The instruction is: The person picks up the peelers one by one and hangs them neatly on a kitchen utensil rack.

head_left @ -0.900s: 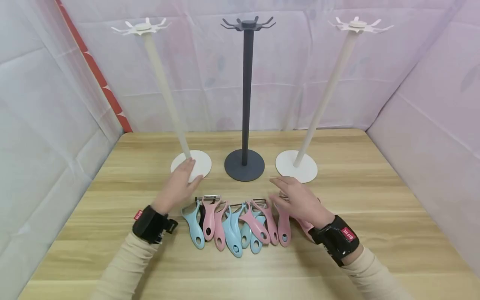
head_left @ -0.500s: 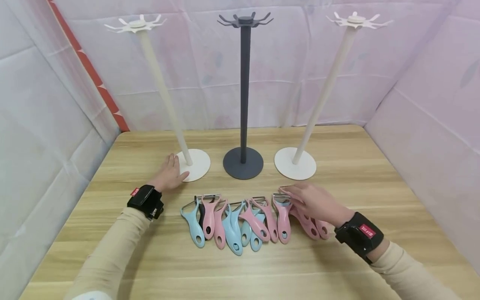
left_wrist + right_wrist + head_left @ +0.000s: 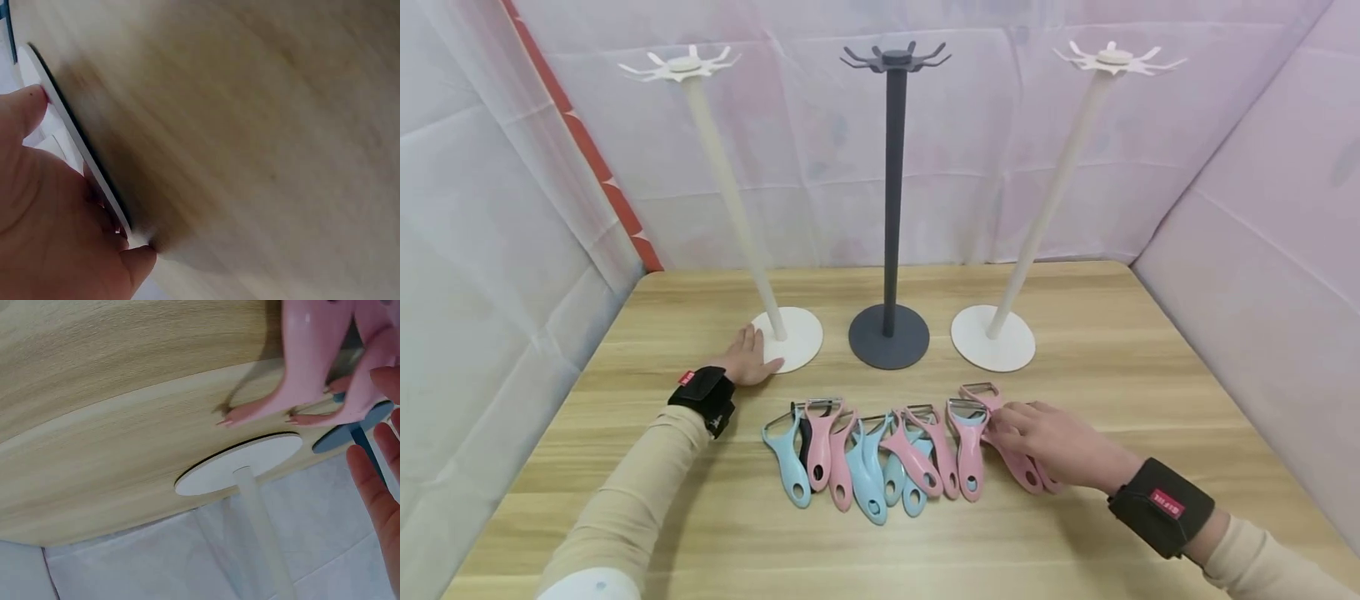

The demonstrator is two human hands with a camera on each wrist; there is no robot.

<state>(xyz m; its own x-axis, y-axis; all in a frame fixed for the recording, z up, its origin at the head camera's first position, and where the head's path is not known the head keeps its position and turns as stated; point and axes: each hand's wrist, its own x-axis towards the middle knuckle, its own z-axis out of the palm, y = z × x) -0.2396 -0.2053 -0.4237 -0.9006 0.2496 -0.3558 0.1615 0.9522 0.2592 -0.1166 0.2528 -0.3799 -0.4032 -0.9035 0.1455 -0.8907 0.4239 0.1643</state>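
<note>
Right hand (image 3: pixel 1051 442) fingers rest on pink peeler (image 3: pixel 1009 442), grip unclear; left hand (image 3: pixel 747 364) flat, touching stand base (image 3: pixel 797 335) on desk (image 3: pixel 1105 333).

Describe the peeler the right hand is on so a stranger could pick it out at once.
On the wooden table, three tall hook stands sit in a row, and a line of pink and blue peelers lies in front of them. Follow that line to its right end, in front of the right white stand. The pink peeler there is the one under the right hand; its metal blade head pokes out farthest towards the stands.
</note>
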